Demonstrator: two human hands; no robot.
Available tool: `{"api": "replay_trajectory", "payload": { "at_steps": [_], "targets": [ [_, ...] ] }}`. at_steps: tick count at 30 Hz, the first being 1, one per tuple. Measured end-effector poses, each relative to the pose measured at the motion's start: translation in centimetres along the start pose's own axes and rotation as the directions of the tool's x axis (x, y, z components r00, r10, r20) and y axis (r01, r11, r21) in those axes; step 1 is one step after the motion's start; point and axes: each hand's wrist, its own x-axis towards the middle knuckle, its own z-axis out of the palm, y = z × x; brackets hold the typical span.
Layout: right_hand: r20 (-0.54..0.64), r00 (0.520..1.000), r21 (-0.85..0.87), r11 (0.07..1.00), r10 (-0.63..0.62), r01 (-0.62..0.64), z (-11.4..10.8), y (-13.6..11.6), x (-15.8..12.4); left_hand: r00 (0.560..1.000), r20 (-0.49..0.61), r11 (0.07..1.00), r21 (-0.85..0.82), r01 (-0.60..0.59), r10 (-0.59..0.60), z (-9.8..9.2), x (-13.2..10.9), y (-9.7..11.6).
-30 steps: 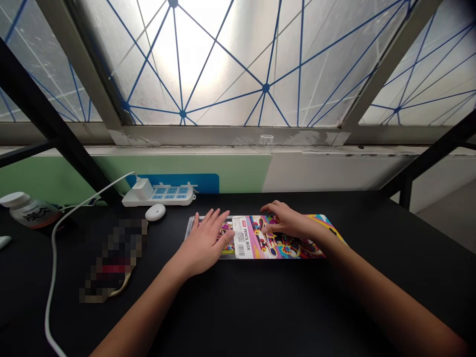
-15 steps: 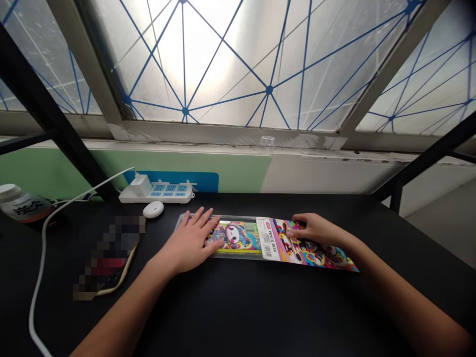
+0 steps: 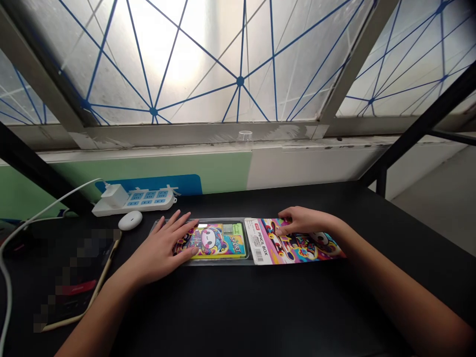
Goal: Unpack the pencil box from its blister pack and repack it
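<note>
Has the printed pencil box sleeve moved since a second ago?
Yes. The sleeve has slid rightward off the pencil box, farther from the power strip.

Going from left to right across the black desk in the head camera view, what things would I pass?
White cable → power strip → white mouse → left hand → pencil box → printed sleeve, with the right hand resting on it.

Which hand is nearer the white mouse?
Left. The left hand lies flat on the pencil box, just right of the white mouse; the right hand rests on the cardboard sleeve, farther right.
</note>
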Motion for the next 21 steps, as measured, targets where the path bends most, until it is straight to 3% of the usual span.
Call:
{"api": "replay_trajectory", "payload": {
  "at_steps": [9, 21],
  "targets": [
    [-0.099, 0.995, 0.015, 1.000, 0.006, -0.005, 0.7, -1.5, 1.5, 0.999, -0.034, 1.000, -0.009, -0.008, 0.008, 0.2, 0.2, 0.7],
    [0.007, 1.000, 0.120, 0.992, 0.023, -0.024, 0.7, -1.2, 1.1, 0.999, -0.040, 1.000, 0.016, -0.020, 0.021, 0.5, 0.1, 0.1]
  ]
}}
